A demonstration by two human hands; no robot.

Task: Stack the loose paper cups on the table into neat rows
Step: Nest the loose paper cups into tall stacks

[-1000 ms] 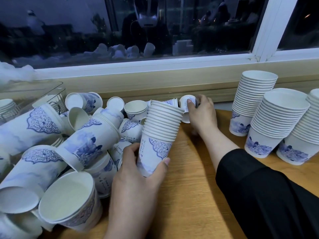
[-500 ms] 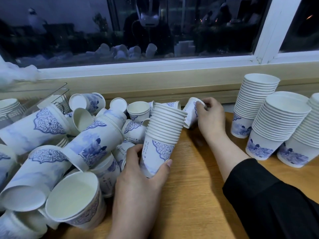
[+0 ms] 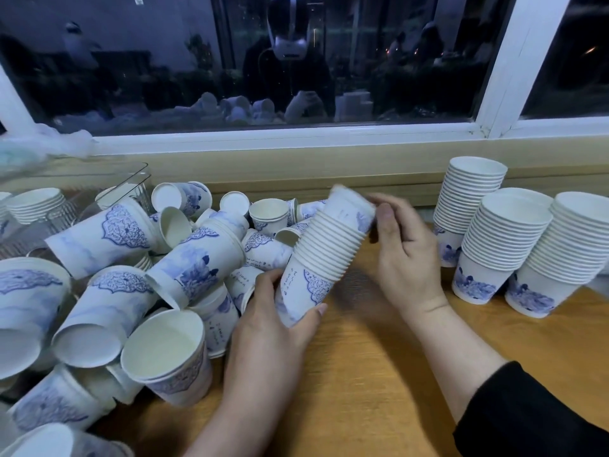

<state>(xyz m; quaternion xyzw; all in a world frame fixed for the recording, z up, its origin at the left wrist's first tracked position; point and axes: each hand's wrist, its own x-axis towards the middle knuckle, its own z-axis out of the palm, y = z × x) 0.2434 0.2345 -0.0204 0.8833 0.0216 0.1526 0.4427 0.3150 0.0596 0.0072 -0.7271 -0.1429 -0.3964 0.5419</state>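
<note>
A heap of loose white paper cups with blue prints (image 3: 125, 278) covers the left half of the wooden table (image 3: 379, 374). My left hand (image 3: 273, 328) grips the bottom of a tilted stack of nested cups (image 3: 316, 258) at the table's middle. My right hand (image 3: 405, 255) holds a single cup (image 3: 351, 209) by its side, and that cup sits in the mouth of the tilted stack. Three finished upright stacks stand at the right: a rear stack (image 3: 468, 206), a middle stack (image 3: 497, 245) and a right stack (image 3: 566, 255).
A window sill and beige ledge (image 3: 296, 173) run along the back of the table. A clear plastic container (image 3: 82, 192) with stacked cups inside sits at the far left. Bare wood shows between my forearms and in front of the right stacks.
My right hand lifted one loose cup from the back of the table and brought it left onto the top of the stack. My left hand tilted the stack more to the right.
</note>
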